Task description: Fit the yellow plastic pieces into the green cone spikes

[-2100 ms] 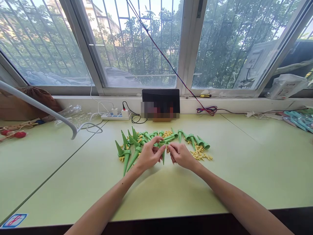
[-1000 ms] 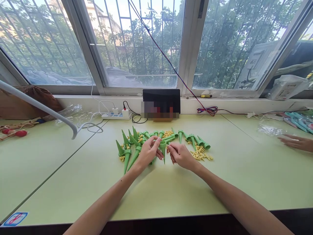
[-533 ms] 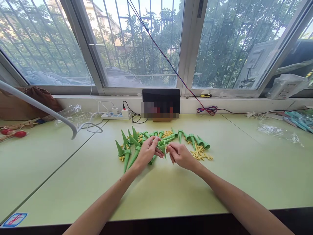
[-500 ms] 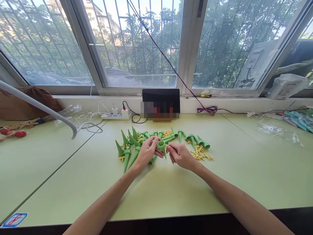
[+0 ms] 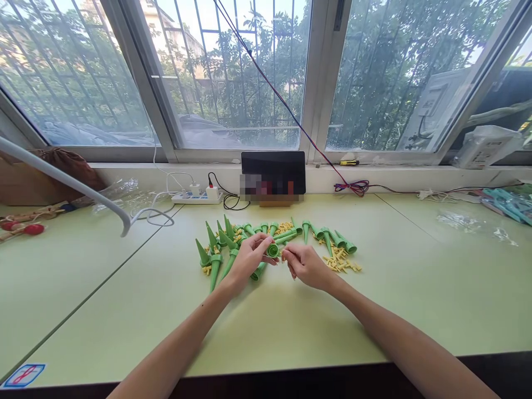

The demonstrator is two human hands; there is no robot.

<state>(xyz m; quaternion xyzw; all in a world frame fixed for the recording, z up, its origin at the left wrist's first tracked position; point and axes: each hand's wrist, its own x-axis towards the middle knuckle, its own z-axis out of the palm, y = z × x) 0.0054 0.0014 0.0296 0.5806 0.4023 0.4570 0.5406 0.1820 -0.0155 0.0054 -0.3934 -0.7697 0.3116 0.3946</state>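
Observation:
Between the fingers of my left hand (image 5: 250, 256) is a green cone (image 5: 273, 251), its round open end turned toward me. My right hand (image 5: 305, 263) is closed in a pinch just right of the cone, with a small yellow bit at its fingertips that looks like one of the yellow pieces. Several green spikes (image 5: 215, 269) stand and lie to the left of my left hand. More green cones (image 5: 327, 239) lie behind and to the right, beside a pile of small yellow pieces (image 5: 343, 260).
A dark screen (image 5: 273, 173) on a brown stand is at the back. Left of it sits a white power strip (image 5: 197, 197) with cables. A bundled red-blue wire (image 5: 352, 188) lies right of the screen. A white curved arm (image 5: 66, 183) crosses the left side.
The cone in my left hand has tilted, so its open end now faces me and its tip no longer shows pointing down. My right hand has barely shifted.

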